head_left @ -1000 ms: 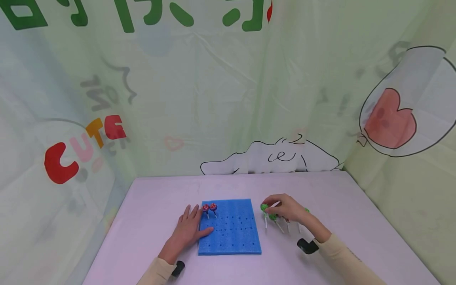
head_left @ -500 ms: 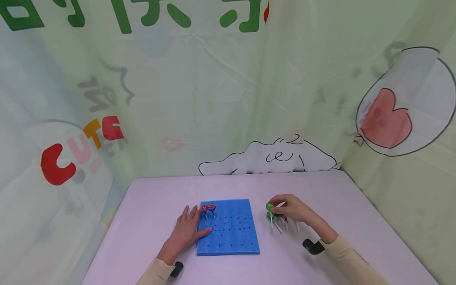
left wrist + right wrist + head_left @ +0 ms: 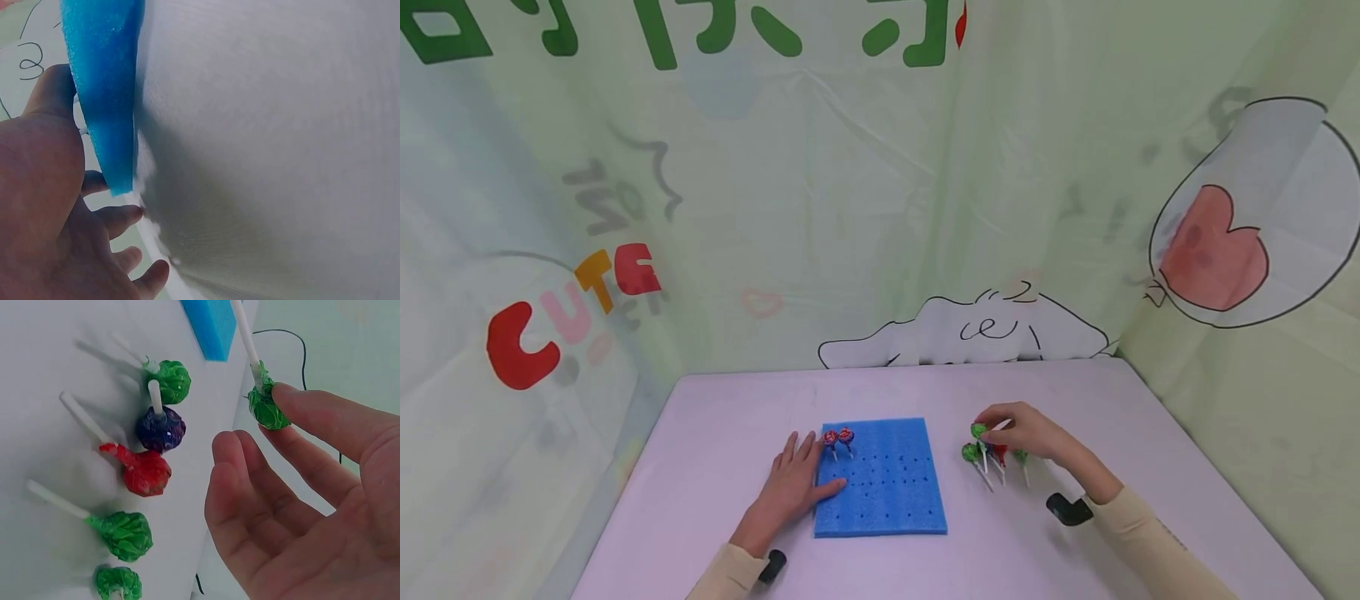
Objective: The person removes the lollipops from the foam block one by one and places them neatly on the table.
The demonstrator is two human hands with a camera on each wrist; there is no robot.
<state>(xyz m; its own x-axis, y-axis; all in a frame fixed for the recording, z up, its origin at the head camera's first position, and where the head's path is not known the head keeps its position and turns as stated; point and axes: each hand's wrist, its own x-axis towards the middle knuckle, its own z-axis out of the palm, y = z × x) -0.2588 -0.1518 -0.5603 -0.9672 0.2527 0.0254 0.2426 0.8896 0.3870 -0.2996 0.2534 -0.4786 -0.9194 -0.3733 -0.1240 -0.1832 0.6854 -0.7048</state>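
My right hand (image 3: pixel 1026 429) pinches a green-wrapped lollipop (image 3: pixel 269 412) by its head between thumb and index finger, over the right part of the table. In the right wrist view its white stick points up and away from the palm. Below lie several more lollipops: a green one (image 3: pixel 172 381), a dark purple one (image 3: pixel 161 428) and a red one (image 3: pixel 147 474), with further green ones beside them. My left hand (image 3: pixel 792 483) rests with spread fingers at the left edge of a blue foam board (image 3: pixel 887 500), its thumb lying on top. Small holes dot the board.
Two red lollipops (image 3: pixel 846 436) stand upright in the board's far left corner, near my left fingertips. The pale table (image 3: pixel 715 433) meets a printed curtain (image 3: pixel 865 208) at the back, and more curtain hangs at both sides.
My right hand has moved to the right with the green lollipop pinched in it, uncovering more of the lollipops on the table. The left hand stays in place on the board.
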